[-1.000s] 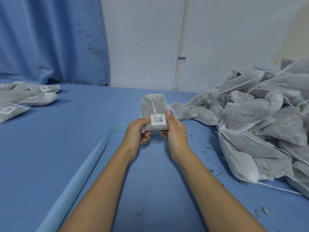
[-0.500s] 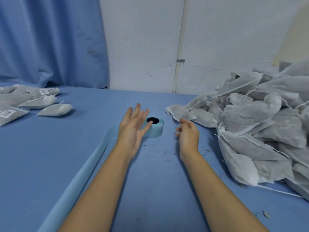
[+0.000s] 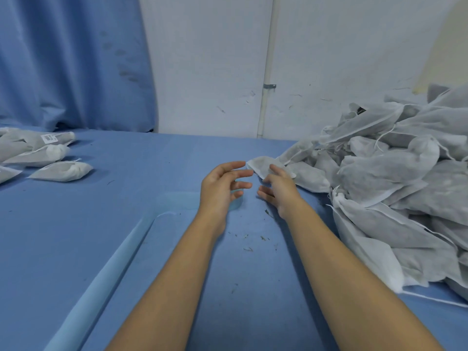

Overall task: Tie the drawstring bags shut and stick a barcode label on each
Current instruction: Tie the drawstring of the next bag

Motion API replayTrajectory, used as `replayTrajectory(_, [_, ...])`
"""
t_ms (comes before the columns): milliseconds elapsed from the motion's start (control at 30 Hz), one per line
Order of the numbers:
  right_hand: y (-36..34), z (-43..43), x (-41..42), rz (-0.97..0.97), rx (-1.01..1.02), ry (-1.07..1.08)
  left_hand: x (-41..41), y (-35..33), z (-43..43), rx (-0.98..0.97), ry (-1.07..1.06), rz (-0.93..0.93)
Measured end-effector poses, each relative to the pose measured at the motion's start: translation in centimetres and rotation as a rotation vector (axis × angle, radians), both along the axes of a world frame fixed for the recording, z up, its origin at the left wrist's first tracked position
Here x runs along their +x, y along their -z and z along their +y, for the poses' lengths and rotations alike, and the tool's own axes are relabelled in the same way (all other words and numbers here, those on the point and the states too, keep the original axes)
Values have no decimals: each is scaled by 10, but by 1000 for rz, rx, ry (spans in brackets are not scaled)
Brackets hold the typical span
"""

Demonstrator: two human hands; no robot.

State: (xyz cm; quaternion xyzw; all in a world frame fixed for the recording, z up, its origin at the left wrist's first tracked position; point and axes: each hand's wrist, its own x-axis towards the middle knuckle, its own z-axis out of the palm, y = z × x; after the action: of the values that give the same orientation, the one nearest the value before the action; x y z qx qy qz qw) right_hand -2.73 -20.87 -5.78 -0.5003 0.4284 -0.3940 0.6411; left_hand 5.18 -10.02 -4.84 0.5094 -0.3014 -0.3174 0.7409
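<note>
The just-labelled bag (image 3: 63,171) has left the hands and lies among the finished ones at the left of the tabletop (image 3: 126,224): one more done. The left hand (image 3: 220,188) and right hand (image 3: 281,191), fingers loose and empty, reach for the next bag (image 3: 263,164) at the edge of the pile (image 3: 392,186). A barcode label (image 3: 48,138) on another finished bag is too small to read.
</note>
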Motion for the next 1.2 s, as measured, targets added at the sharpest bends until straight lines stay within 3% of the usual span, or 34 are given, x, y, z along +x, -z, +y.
replayTrajectory(100, [2,-3,9,210,-77,20,1,3,-2,2,-5,7])
replayTrajectory(200, [8,-3,12,269,-124,97,1,4,-2,-2,-12,1])
replayTrajectory(500, [7,20,-16,-36,-59,410,-11,-1,6,0,-224,-77])
replayTrajectory(733, [9,45,-29,57,-155,333,-20,15,11,124,-303,-425])
replayTrajectory(833, [10,49,-30,40,-172,372,-23,19,10,75,-398,-577])
replayTrajectory(1000, [8,49,-31,-56,-120,431,-23,15,11,22,-485,-497])
replayTrajectory(1100, [11,47,-30,-58,-99,424,-6,23,17,295,-545,-875])
replayTrajectory(1200, [14,45,-26,-48,-75,395,7,30,21,442,-401,-1154])
